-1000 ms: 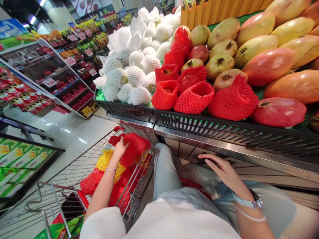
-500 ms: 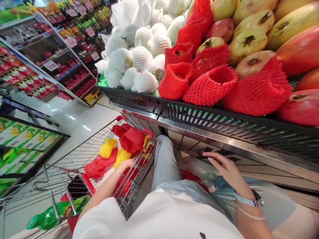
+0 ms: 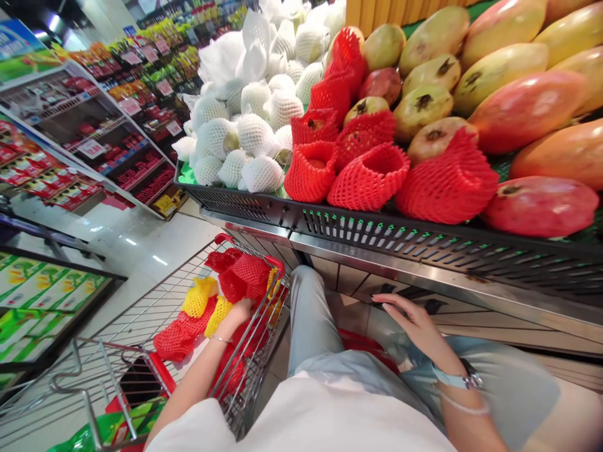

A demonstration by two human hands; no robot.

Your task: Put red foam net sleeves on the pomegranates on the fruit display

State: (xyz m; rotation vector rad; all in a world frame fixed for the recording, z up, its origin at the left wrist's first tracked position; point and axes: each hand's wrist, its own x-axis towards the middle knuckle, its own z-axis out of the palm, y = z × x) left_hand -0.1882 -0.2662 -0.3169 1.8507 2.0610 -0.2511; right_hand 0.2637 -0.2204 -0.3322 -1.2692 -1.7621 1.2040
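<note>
My left hand (image 3: 239,312) reaches down into a wire shopping cart (image 3: 155,307) and rests among red foam nets (image 3: 242,276) and yellow foam nets (image 3: 200,296); its fingers are hidden in the nets. My right hand (image 3: 412,323) hovers flat with fingers stretched out, below the steel edge of the fruit stand (image 3: 424,276), above my knee and a red basket (image 3: 362,344). It holds nothing.
The stand above carries large mangoes (image 3: 522,110), fruit in red foam nets (image 3: 370,176) and fruit in white foam nets (image 3: 249,135). Shelves of packaged goods (image 3: 89,144) line the aisle at left. Green packages (image 3: 108,427) lie in the cart's near end.
My left hand dropped from the top of the red net pile down into the cart beside the yellow nets. My right hand stayed nearly in place. The camera view shifted.
</note>
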